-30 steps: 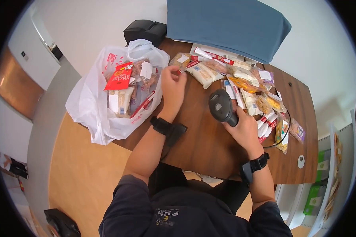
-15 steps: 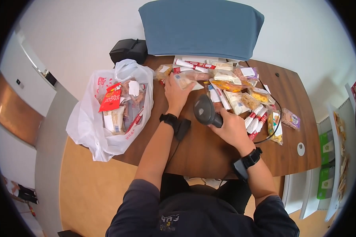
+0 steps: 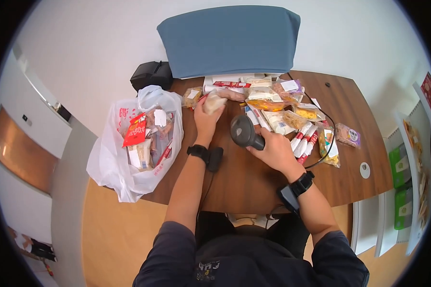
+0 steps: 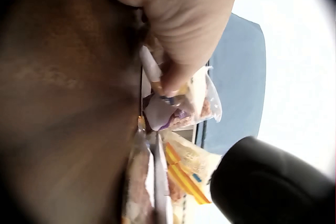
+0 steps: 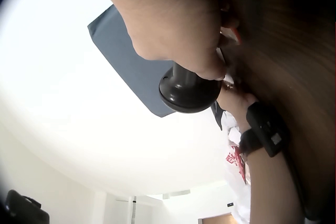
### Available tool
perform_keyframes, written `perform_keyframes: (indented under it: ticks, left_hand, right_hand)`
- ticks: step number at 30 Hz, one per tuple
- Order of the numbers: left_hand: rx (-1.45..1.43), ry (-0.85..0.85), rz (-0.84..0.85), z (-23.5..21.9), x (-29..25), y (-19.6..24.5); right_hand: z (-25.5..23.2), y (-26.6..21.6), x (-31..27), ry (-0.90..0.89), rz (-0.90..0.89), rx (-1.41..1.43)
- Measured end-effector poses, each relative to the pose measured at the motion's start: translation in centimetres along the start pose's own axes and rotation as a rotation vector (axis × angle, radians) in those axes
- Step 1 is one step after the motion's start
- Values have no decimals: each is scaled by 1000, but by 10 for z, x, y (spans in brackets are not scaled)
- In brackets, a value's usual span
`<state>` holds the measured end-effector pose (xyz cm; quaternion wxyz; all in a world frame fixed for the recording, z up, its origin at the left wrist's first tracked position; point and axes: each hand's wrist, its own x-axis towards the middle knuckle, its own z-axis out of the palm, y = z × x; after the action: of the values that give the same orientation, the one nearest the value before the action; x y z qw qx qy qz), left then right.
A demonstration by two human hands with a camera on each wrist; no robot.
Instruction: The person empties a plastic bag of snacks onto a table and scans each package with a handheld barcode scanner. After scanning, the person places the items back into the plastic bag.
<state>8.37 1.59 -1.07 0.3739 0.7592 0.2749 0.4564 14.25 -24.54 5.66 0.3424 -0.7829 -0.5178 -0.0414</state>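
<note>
In the head view the left hand [image 3: 207, 122] grips a pale food packet [image 3: 214, 103] at the left end of a spread of packaged snacks. The left wrist view shows the left thumb and palm [image 4: 184, 19] over packets, with the grip partly hidden. My right hand [image 3: 278, 150] holds a black handheld scanner [image 3: 243, 131] by its handle, its round head pointing left above the table. In the right wrist view the scanner head [image 5: 190, 91] sticks out below the right hand [image 5: 168, 19].
A white plastic bag [image 3: 105, 158] holding snack packets, one of them red, stands at the left table edge. Behind are a black device [image 3: 151, 75] and a blue cloth-covered object [image 3: 230, 40]. A cable curves past several packets [image 3: 328, 143] on the right.
The left hand has moved from beside the small packet at the left to the pale packet, which it now holds raised and tilted. The right hand still holds the scanner. The head view has shifted.
</note>
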Motion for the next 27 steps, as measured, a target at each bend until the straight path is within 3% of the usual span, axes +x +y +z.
perform_keyframes:
  ticks: [2, 3, 5, 6, 8, 14, 21, 24, 27]
  left_hand:
    - [-519, -1, -242, -14, -8, 14]
    - [-517, -6, -239, -21, -12, 12]
    - [-1097, -212, -448, -33, -19, 6]
    - [-1169, -253, -528, -36, -26, 3]
    - [-1209, -277, -558, -40, -34, 21]
    - [-1331, -343, -584, -44, -37, 48]
    - [-1379, -559, -462, -43, -35, 34]
    - [-1263, -467, -474, -40, -40, 49]
    - [-1173, -500, -458, -40, -44, 51]
  right_hand:
    - [-2, 2, 2, 31, 24, 84]
    - [-3, 3, 3, 37, 28, 85]
    - [-5, 7, 5, 53, 93, 186]
    - [-5, 8, 5, 51, 95, 187]
    - [-6, 9, 7, 32, 115, 339]
    - [-1, 2, 5, 59, 81, 414]
    - [1, 3, 5, 86, 47, 396]
    - [1, 2, 4, 69, 53, 387]
    - [-1, -1, 3, 28, 56, 363]
